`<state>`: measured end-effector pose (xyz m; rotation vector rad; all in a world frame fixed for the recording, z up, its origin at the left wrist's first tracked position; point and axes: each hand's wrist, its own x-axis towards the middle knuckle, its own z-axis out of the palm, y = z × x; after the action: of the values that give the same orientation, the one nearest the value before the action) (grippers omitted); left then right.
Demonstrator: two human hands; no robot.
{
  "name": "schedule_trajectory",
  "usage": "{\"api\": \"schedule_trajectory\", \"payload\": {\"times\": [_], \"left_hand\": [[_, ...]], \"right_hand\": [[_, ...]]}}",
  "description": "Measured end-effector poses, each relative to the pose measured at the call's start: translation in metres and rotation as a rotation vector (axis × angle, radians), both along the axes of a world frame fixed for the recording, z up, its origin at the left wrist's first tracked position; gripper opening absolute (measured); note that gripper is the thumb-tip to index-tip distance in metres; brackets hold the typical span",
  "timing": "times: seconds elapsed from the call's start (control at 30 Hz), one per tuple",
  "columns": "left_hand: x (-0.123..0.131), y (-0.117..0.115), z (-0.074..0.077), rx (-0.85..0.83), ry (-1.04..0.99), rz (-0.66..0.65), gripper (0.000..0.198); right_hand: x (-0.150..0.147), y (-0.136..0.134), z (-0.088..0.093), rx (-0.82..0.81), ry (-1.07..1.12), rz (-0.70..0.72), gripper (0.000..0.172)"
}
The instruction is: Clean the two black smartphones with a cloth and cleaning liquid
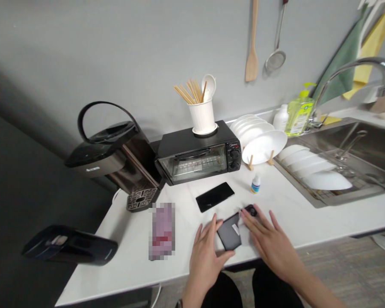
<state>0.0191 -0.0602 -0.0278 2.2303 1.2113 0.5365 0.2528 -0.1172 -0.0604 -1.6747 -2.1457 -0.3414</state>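
Observation:
A dark phone [230, 233] lies back up on the white counter, with its camera bump near my right fingertips. My left hand [207, 252] grips its left end between thumb and fingers. Stretched over the phone's other end, my right hand [269, 239] presses a small white wipe [241, 217] against the back; the palm hides most of this wipe. A small pale label sits on the phone's back. Just beyond is a second black phone [215, 196], screen up. A little white bottle with a blue label [256, 184] stands to its right.
A toaster oven [199, 156] carries a white pot of chopsticks [202, 115]. On the left are a water dispenser [115, 158], a blurred-out pink item [162, 233] and a black appliance [73, 244]. Plates [265, 145] stand in a rack beside the sink [324, 201], which holds bowls [327, 179].

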Motion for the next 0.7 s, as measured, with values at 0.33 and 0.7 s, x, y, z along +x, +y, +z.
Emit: {"api": "schedule_trajectory", "payload": {"times": [0.33, 0.7], "left_hand": [[-0.002, 0.003, -0.005, 0.028, 0.037, -0.003, 0.106], [-0.007, 0.006, -0.010, 0.104, 0.055, -0.040, 0.108]], "right_hand": [[-0.041, 0.003, 0.009, -0.094, 0.041, 0.183, 0.072], [-0.033, 0.001, 0.013, -0.122, 0.065, 0.116, 0.068]]}}
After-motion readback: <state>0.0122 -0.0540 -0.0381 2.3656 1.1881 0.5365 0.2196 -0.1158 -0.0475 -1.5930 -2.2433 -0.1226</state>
